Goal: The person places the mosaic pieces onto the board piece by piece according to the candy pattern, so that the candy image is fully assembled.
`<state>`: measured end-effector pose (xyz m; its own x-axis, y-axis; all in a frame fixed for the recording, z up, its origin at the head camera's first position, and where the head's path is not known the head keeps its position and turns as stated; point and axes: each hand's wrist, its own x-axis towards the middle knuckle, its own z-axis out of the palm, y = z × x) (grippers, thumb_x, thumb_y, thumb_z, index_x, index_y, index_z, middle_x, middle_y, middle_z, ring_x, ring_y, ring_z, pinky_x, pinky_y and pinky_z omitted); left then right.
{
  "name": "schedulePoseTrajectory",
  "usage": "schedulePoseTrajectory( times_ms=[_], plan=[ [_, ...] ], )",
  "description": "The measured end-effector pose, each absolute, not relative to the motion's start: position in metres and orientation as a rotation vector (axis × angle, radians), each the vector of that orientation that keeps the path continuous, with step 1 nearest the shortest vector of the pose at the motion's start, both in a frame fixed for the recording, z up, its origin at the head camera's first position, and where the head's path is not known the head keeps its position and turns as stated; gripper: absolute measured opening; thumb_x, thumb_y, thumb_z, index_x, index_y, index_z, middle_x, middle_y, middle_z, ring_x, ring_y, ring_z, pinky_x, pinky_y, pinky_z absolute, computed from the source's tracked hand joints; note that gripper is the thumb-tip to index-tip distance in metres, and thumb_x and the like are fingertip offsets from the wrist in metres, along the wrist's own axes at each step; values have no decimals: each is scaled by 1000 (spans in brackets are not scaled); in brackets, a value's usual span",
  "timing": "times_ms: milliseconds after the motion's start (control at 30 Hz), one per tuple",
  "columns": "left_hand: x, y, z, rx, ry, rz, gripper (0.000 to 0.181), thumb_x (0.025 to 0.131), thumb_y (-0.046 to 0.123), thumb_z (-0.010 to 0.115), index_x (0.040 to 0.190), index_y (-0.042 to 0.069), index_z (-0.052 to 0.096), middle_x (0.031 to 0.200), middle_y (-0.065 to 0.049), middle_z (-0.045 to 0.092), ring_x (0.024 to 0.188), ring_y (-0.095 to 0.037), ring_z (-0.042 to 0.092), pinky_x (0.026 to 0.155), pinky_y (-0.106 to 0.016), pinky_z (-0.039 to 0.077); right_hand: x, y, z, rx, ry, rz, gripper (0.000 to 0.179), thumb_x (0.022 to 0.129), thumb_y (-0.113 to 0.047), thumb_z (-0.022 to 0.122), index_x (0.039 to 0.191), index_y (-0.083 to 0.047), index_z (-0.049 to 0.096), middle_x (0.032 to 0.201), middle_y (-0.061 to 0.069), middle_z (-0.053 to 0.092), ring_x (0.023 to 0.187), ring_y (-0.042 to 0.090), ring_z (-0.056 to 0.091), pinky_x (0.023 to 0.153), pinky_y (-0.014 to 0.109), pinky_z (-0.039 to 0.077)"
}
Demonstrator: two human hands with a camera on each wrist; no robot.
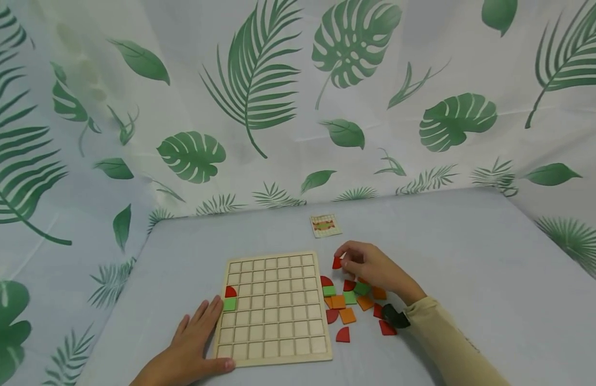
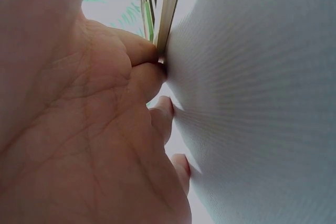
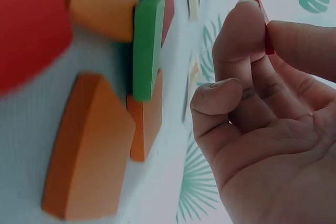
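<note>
Between thumb and forefinger, my right hand (image 1: 371,266) pinches a small red tile (image 1: 337,262), held up above the loose pieces; the right wrist view shows the red tile (image 3: 262,23) edge-on. My left hand (image 1: 192,343) rests at the left edge of the wooden grid board (image 1: 274,362), fingers extended, thumb at its lower left corner. In the left wrist view its fingertips touch the board's rim (image 2: 170,11). Along the board's left column sit a red quarter-circle tile (image 1: 230,291) and, just below it, a light green square tile (image 1: 229,304).
Right of the board lie several loose red, green and orange tiles, among them an orange square (image 1: 347,316) and a red quarter-circle (image 1: 343,335). A small pattern card (image 1: 325,225) lies behind the board. Leaf-printed cloth (image 1: 278,134) hangs behind the table.
</note>
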<state>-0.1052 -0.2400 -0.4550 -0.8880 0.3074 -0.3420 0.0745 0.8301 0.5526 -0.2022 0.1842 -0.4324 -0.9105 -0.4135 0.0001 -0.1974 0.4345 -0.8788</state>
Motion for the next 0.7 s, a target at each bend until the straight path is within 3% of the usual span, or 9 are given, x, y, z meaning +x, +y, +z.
schedulePoseTrajectory(
  times_ms=[500,700],
  plan=[
    [-107,-240,-457,246,2583,752,133,76,60,92,171,4,18,177,-18,17,162,-46,3,123,-71,-4,-193,158,-426,-570,2352,-1527,17,105,-5,63,121,-2,68,91,13,69,72,31,63,63,35,56],
    [-108,-239,-457,225,2584,726,134,75,61,92,171,5,18,177,-18,16,162,-46,3,123,-71,-4,-191,148,-425,-577,2306,-1550,14,106,-7,62,118,-5,70,92,14,70,79,32,66,61,34,53]
  ],
)
